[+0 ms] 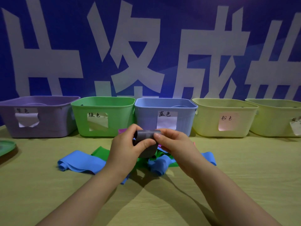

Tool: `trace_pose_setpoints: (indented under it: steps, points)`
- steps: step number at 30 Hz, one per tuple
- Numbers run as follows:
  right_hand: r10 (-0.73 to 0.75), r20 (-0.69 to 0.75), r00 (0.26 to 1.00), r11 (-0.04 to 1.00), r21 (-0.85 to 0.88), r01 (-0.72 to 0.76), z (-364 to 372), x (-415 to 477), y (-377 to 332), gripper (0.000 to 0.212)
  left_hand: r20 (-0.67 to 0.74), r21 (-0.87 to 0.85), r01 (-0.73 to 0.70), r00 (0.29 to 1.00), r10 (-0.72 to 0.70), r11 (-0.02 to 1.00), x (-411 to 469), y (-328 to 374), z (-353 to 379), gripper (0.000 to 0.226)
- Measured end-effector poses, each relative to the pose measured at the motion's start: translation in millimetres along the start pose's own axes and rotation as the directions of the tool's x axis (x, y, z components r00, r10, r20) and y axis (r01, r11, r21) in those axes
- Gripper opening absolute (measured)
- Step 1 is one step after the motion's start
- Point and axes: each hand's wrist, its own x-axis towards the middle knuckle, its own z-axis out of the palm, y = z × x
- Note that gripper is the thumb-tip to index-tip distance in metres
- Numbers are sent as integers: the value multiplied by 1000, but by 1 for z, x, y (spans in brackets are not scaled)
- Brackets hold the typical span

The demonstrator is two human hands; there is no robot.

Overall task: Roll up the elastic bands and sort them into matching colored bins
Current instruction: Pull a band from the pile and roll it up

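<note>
Yellow-green tablecloth (40,190) is spread below a blue wall (179,13). At centre frame a grey band (145,136), partly rolled, is pinched from both sides by the left hand (125,149) and the right hand (176,145). It is held up before the blue bin (146,111), above a blue band (81,162) and a green band (100,152) lying on the cloth.

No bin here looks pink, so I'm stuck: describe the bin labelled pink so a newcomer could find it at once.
Five bins stand in a row on the table before the blue wall. The pink-labelled bin is fourth from the left, just right of the blue bin. It is pale yellow like the last bin, but its flat front label reads 粉色.
</note>
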Motion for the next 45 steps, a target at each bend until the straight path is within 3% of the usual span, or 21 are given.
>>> trace_pose_setpoints:
  steps: [8,12,15,21,25,27,30,34,35,39,42,45]
  points:
    - [22,-42,999,996,-88,-26,2,3,4,24,23,21,-53,998,53,998,-1,0,-2,36]
    - [33,-92,995,982,-180,-49,4,3,3,44,67,41,-157,986,154,987,0,1,-2,37]
    - [50,-68,996,982,-178,-62,5,1,1,60,47,24,-149,988,148,989,-1,2,-2,32]
    - [44,-70,997,954,-292,-62,5,-2,0,45,20,-27,-66,998,66,997,-3,2,-2,32]
    - [-51,20,999,987,-153,53,7,-3,1,17,-51,-97,28,998,-33,995,0,1,-3,47]
    - [-87,50,995,995,-38,89,6,-2,2,26,-73,-101,42,996,-50,994,2,0,-4,52]
    - [-134,53,989,990,-44,137,8,-1,5,30,-75,-111,66,994,-75,992,3,-2,-5,54]
    - [-137,-4,991,988,-73,136,8,2,7,19,-6,-138,80,997,-81,987,2,0,-4,53]
    - [-129,-14,992,988,-93,127,7,3,8,13,3,-140,81,997,-82,987,1,2,-3,48]
    - [-138,-54,989,949,-294,116,4,3,6,30,3,-87,27,1000,-26,996,0,1,-1,44]
    - [-219,-52,974,858,-486,167,1,-1,1,12,44,-40,-45,998,47,998,1,-5,0,47]
    - [-239,-34,970,813,-553,180,1,-4,-4,17,45,-44,-57,997,59,997,2,-8,1,31]
